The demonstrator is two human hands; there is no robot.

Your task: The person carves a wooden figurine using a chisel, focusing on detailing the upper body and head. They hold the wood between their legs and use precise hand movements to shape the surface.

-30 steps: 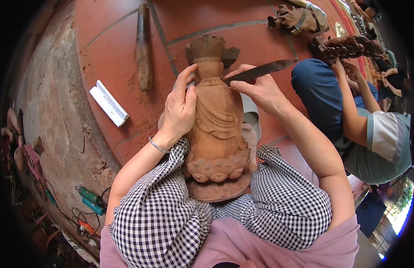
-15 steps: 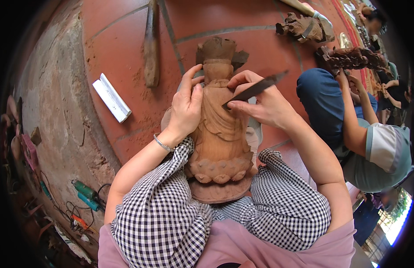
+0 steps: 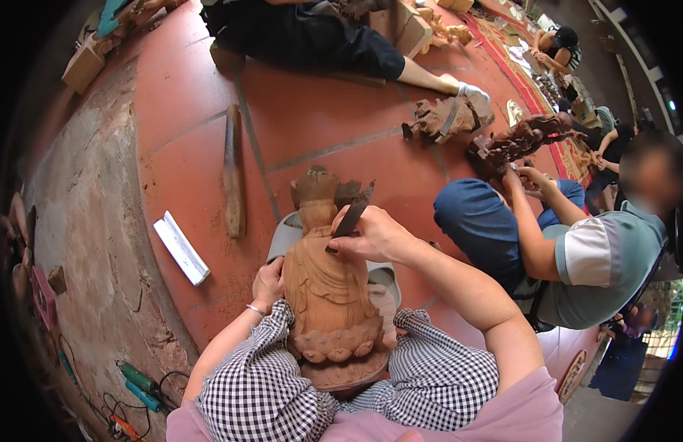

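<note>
Between my knees stands a carved wooden statue (image 3: 330, 283), a robed seated figure with draped folds on a lotus-petal base. Its head and headdress are roughly cut and darker. My right hand (image 3: 374, 234) pinches a flat, dark scraper blade (image 3: 352, 216), tilted, its lower end at the figure's shoulder just below the neck. Low on the left side of the statue, my left hand (image 3: 269, 283) is closed against the wood; its fingertips are partly hidden behind the carving.
A wooden mallet-like stick (image 3: 234, 177) and a white angled strip (image 3: 180, 248) lie on the red tiles to the left. Ahead rests another rough carving (image 3: 448, 118). A co-worker (image 3: 588, 258) sits close on my right, holding a dark carving (image 3: 518, 144). Corded green tools (image 3: 140, 383) lie lower left.
My view has tilted up, showing more people ahead. My left hand has slid down from beside the statue's neck to its side. The blade has turned more upright in my right hand.
</note>
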